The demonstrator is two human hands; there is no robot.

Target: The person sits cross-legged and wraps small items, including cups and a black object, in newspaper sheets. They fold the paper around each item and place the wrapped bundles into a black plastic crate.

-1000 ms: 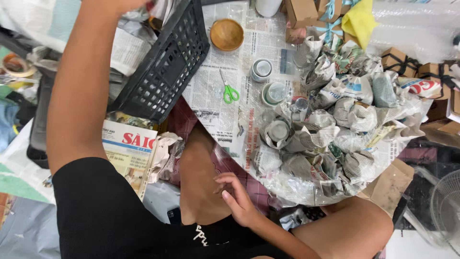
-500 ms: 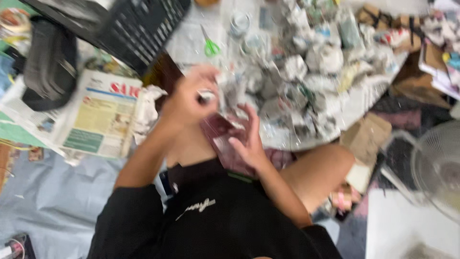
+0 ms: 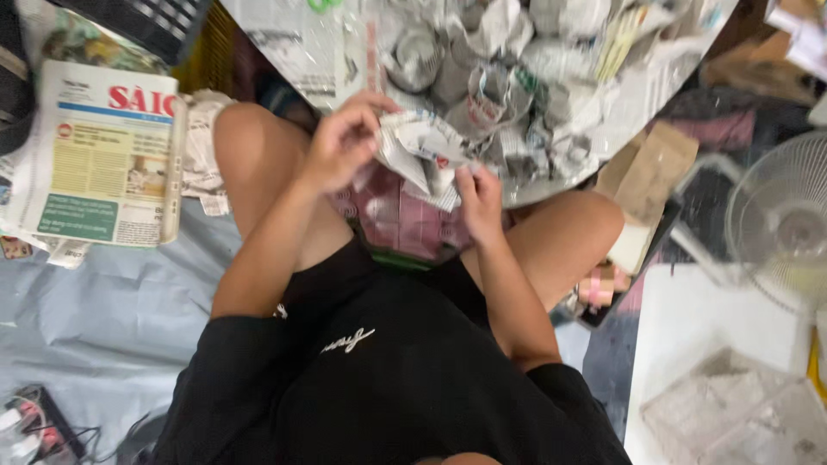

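From the head view: two hands on one crumpled newspaper bundle (image 3: 419, 153), grey-white print with red flecks, held just above the lap. The left hand (image 3: 343, 145) has its grip pinching the paper's upper edge; the right hand (image 3: 479, 200) presses fingers against its lower side. Behind, a heap of wrapped bundles (image 3: 517, 77), too many to count. One folded newspaper stack (image 3: 102, 159) lies left; one fan (image 3: 780, 224) stands right.
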